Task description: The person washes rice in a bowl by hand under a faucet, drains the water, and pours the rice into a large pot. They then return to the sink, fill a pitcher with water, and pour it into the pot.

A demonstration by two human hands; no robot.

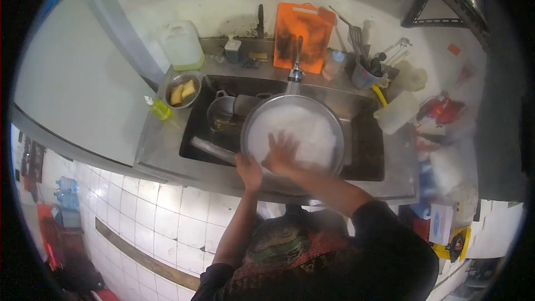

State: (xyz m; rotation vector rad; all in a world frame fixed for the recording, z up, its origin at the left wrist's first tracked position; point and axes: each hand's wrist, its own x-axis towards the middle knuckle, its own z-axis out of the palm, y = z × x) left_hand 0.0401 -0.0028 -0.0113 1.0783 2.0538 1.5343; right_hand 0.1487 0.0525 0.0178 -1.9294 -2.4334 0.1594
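Note:
A large round metal bowl (340,134) sits over the sink under the faucet (297,67). White, cloudy contents (309,128) fill most of it. My left hand (248,171) grips the bowl's near-left rim, thumb up along the side. Inside the bowl, my right hand (281,153) lies flat over the white contents with its fingers spread; it holds nothing that shows. To the left of the bowl, a pot (222,112) and other dishes rest in the sink basin (365,156).
On the left counter stand a small bowl of sponges (196,81), a yellow-green bottle (159,108) and a jug (183,44). An orange cutting board (301,28) leans at the back. A utensil container (365,75) and a white jug (397,112) are at right.

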